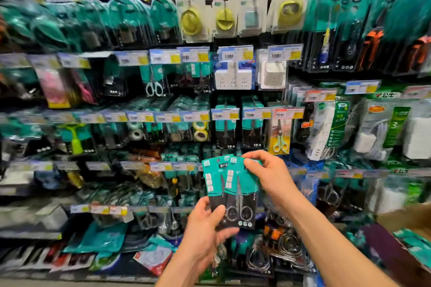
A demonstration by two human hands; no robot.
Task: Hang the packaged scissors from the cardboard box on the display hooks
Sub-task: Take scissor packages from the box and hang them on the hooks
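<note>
The display wall (pixel 144 81) is full of hanging packets and price tags. A cardboard box (pixel 407 218) stands low on the right, with teal packets inside. Two scissors packs (pixel 239 185) are held up in front of the lower hooks, fanned and overlapping. The left hand (pixel 205 223) grips their bottom edge. The right hand (pixel 268 170) pinches the top of the front pack.

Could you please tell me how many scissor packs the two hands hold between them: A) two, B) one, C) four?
A: a front pack overlaps a rear pack, with the left hand holding their lower ends and the right hand pinching the front one's top.
</note>
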